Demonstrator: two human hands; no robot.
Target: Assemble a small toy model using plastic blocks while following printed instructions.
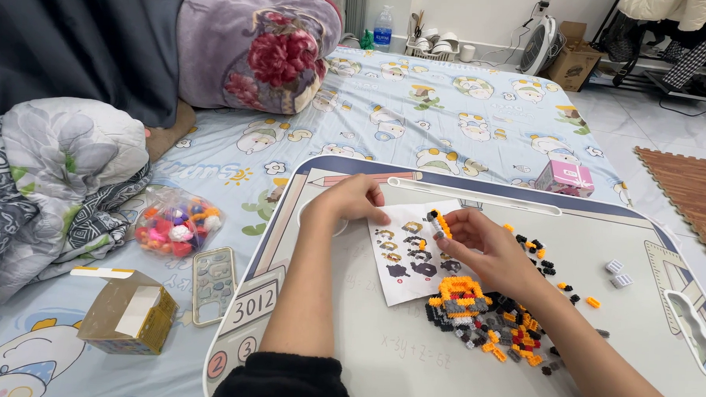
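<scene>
Centrally in the frame, the right hand (pixel 488 246) pinches a small orange, black and grey block piece (pixel 439 223) between thumb and fingertips, holding it just above the instruction sheet (pixel 409 259). The left hand (pixel 353 202) lies to its left, fingers curled loosely and holding nothing, its fingertips pressing the sheet's upper left edge. Just below the right hand, toward lower centre, sits a partly built orange and grey block model (pixel 459 296) amid a pile of loose blocks (pixel 513 329) in black, orange, grey and red. All of this rests on a pale lap desk (pixel 379 356) set on a cartoon-print bedsheet (pixel 450 108). A pink box (pixel 565 178) stands at the desk's upper right. At left lie a phone (pixel 213 284), a bag of colourful toys (pixel 176 224) and an open cardboard box (pixel 126 312).
</scene>
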